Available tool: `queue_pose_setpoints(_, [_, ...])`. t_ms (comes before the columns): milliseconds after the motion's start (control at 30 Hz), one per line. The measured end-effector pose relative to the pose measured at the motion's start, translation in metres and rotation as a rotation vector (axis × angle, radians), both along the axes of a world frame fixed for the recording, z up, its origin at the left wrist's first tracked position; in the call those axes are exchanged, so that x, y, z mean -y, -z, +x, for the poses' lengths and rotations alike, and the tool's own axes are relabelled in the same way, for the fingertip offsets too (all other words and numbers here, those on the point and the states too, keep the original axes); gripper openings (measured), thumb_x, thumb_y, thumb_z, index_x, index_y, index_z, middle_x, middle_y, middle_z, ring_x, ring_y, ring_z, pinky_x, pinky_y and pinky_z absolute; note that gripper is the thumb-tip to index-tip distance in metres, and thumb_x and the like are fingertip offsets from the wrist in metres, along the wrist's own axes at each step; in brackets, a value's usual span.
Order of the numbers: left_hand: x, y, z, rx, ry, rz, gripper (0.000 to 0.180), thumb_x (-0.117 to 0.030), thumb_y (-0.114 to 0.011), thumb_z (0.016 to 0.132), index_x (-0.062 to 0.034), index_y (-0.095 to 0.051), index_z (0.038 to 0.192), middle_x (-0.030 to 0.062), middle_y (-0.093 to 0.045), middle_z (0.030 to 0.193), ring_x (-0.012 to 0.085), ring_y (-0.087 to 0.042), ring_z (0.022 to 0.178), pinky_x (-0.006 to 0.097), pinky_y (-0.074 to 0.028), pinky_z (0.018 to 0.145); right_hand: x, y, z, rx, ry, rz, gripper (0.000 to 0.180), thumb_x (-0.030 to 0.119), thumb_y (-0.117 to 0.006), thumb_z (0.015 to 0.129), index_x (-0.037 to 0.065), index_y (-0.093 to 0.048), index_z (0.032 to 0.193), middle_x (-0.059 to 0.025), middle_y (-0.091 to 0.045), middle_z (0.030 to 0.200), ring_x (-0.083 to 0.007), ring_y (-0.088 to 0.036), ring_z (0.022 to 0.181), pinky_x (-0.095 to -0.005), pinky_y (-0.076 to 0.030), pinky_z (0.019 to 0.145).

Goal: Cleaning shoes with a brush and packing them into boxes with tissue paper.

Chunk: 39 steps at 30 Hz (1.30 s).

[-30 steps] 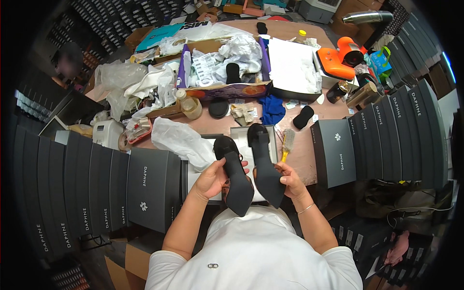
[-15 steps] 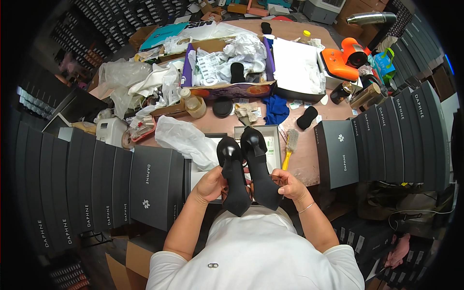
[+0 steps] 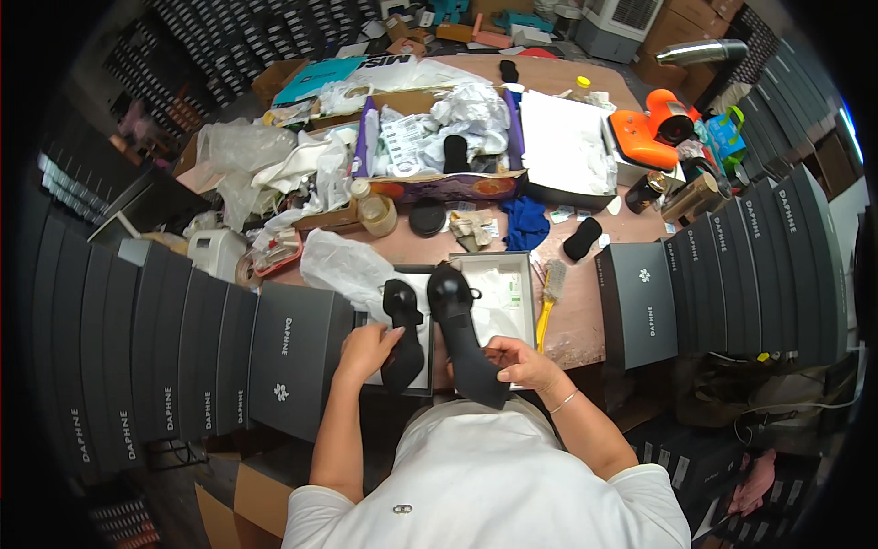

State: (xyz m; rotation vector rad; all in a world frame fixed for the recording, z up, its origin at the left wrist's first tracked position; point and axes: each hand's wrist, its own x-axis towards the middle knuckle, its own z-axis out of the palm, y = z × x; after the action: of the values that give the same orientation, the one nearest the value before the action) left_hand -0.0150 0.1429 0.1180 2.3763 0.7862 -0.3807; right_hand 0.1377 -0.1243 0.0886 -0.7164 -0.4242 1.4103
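My right hand (image 3: 526, 364) grips a black high-heeled shoe (image 3: 465, 343) near its pointed toe, with the sole turned toward me. The heel end points away over the open shoe box (image 3: 533, 302). My left hand (image 3: 368, 352) has its thumb against the edge of the other black high-heeled shoe (image 3: 402, 361), whose sole also faces up; its other fingers are partly hidden. That shoe hangs lower, over the box part on the left. White tissue paper (image 3: 343, 270) spills out beside the box.
Dark shoe boxes stand in rows at left (image 3: 302, 357) and right (image 3: 640, 302). A yellow-handled brush (image 3: 546, 316), blue cloth (image 3: 525, 224), glue jar (image 3: 375, 215) and round black tin (image 3: 427, 218) lie beyond. Farther back are a carton of crumpled paper (image 3: 439, 188) and an orange device (image 3: 645, 137).
The two shoes have come apart. My left hand has moved left and lowered its shoe toward the box; my right hand has shifted slightly left with the other shoe.
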Motion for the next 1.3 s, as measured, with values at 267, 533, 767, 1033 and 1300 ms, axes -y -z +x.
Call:
queue_pose_setpoints(267, [0.073, 0.015, 0.030, 0.871, -0.540, -1.949, 0.081, -0.067, -0.031, 0.091, -0.0017, -0.036, 0.138, 0.0167, -0.060, 0.117, 0.0320, -0.058, 0.110, 0.047, -0.045, 0.097, -0.036, 0.000, -0.022, -0.165, -0.075, -0.013, 0.051, 0.013, -0.069, 0.081, -0.001, -0.050, 0.126, -0.0075, -0.056, 0.118, -0.0162, -0.052, 0.111, -0.0305, -0.040, 0.098])
queue_pose_setpoints(533, [0.073, 0.009, 0.028, 0.615, -0.776, -1.841, 0.074, -0.069, -0.030, 0.090, -0.0024, -0.055, 0.111, 0.0111, -0.061, 0.095, 0.0285, -0.067, 0.084, 0.044, -0.056, 0.076, -0.057, 0.008, 0.137, 1.161, 0.416, -0.486, 0.019, 0.016, -0.065, 0.085, -0.001, -0.067, 0.093, -0.0083, -0.069, 0.078, -0.0153, -0.064, 0.070, -0.0275, -0.049, 0.065])
queue_pose_setpoints(767, [0.072, 0.008, 0.027, 0.602, -0.781, -1.747, 0.079, -0.068, -0.021, 0.092, 0.0007, -0.055, 0.109, 0.0132, -0.062, 0.098, 0.0280, -0.066, 0.083, 0.040, -0.055, 0.076, -0.142, 0.104, 0.206, 1.668, 0.173, -0.803, 0.025, 0.026, -0.070, 0.077, 0.004, -0.071, 0.089, -0.0152, -0.069, 0.082, -0.0303, -0.067, 0.079, -0.0384, -0.052, 0.070])
queue_pose_setpoints(1033, [0.059, 0.017, 0.026, 0.664, -0.959, -1.667, 0.081, -0.068, -0.019, 0.092, 0.0024, -0.056, 0.108, 0.0159, -0.066, 0.089, 0.0261, -0.067, 0.081, 0.038, -0.055, 0.075, -0.163, 0.112, 0.240, 1.659, -0.203, -0.684, 0.020, 0.026, -0.067, 0.078, 0.009, -0.071, 0.088, -0.0174, -0.069, 0.091, -0.0348, -0.065, 0.089, -0.0426, -0.052, 0.079])
queue_pose_setpoints(1300, [0.055, 0.017, 0.036, 0.635, -0.910, -1.624, 0.081, -0.069, -0.021, 0.091, 0.0022, -0.056, 0.107, 0.0164, -0.067, 0.086, 0.0256, -0.067, 0.080, 0.037, -0.055, 0.075, -0.181, 0.138, 0.245, 1.632, 0.246, -0.763, 0.027, 0.014, -0.067, 0.075, 0.003, -0.060, 0.100, -0.0205, -0.061, 0.091, -0.0367, -0.062, 0.090, -0.0418, -0.049, 0.076])
